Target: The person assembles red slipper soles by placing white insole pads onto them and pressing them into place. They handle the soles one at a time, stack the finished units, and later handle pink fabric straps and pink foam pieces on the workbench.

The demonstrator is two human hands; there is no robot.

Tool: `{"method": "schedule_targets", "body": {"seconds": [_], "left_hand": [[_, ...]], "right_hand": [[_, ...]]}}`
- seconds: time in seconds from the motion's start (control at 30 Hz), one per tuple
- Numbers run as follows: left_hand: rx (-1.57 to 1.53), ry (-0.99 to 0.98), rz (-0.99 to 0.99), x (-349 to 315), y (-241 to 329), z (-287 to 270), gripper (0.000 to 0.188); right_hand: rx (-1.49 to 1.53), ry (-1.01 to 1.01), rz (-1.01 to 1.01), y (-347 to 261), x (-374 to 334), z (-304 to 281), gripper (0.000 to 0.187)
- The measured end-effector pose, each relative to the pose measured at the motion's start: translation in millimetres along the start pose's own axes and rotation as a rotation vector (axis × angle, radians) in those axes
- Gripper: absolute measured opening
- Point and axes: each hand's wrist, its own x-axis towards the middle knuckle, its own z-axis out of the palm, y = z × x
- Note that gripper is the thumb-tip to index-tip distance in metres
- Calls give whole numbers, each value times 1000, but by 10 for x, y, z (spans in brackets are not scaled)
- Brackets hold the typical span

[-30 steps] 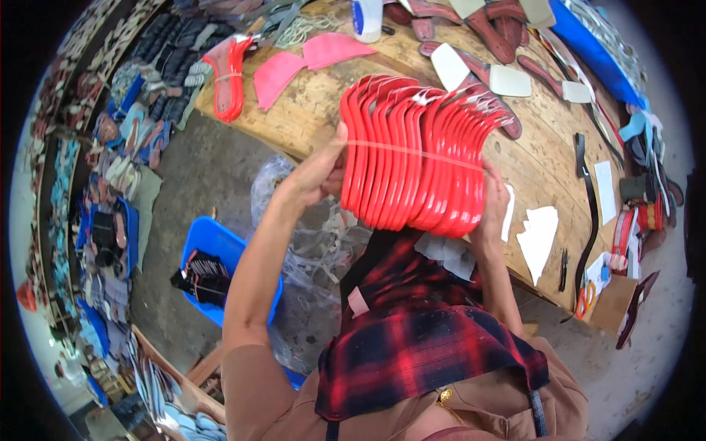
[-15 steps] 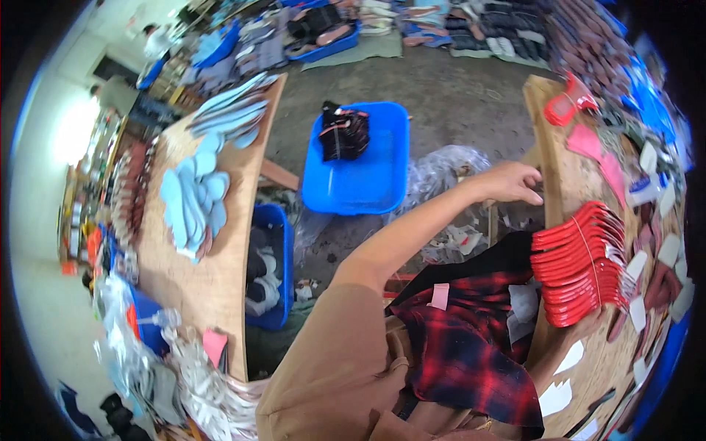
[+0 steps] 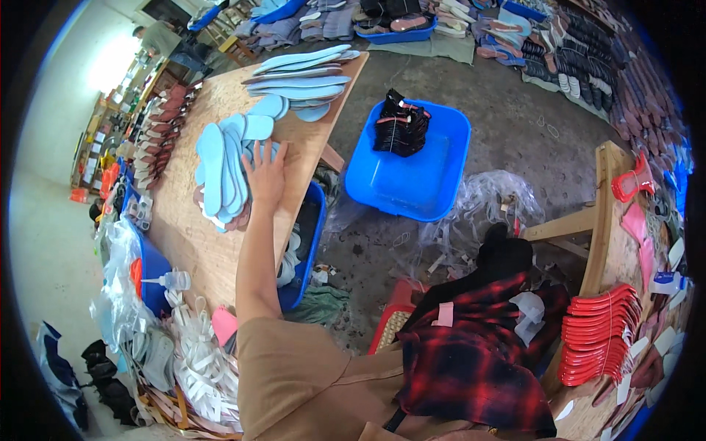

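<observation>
On table, blue insoles, long axes mostly away from person; left hand spread at pile's edge; right hand unseen.

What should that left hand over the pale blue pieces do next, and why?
I'd probably curl the left hand around the nearest light-blue insoles: its fingers are spread at the pile's right side, and it appears to hold nothing. Whether they already touch is hard to tell.

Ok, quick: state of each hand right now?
Left hand: open, spread at the edge of the light-blue insoles.
Right hand: out of sight; its grip cannot be told.
</observation>
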Motion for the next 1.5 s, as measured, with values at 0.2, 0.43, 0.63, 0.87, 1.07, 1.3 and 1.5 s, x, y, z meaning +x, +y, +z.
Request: {"method": "schedule_targets", "body": {"seconds": [0.2, 0.43, 0.63, 0.87, 1.07, 1.3, 1.5], "left_hand": [[58, -153, -240, -80, -648, 485, 58], [-105, 229, -484, 923, -940, 650, 44], [-174, 328, 204, 1680, 1087, -571, 54], [-8, 251, 71, 2384, 933, 255, 49], [81, 207, 113, 2500, 155, 477, 40], [-682, 493, 742, 2211, 1807, -341, 37], [-2086, -865, 1015, 192, 4945, -2429, 58]], "right_hand": [[-64, -90, 33, -142, -389, 8, 37], [-96, -138, 88, -114, -525, 71, 36], [-87, -142, 86, -150, -466, 143, 36], [-85, -144, 112, 85, -254, 7, 35], [9, -108, 189, 275, 343, -108, 35], [491, -170, 275, 115, 321, -140, 36], [541, -262, 204, -1210, -163, -147, 39]]}}
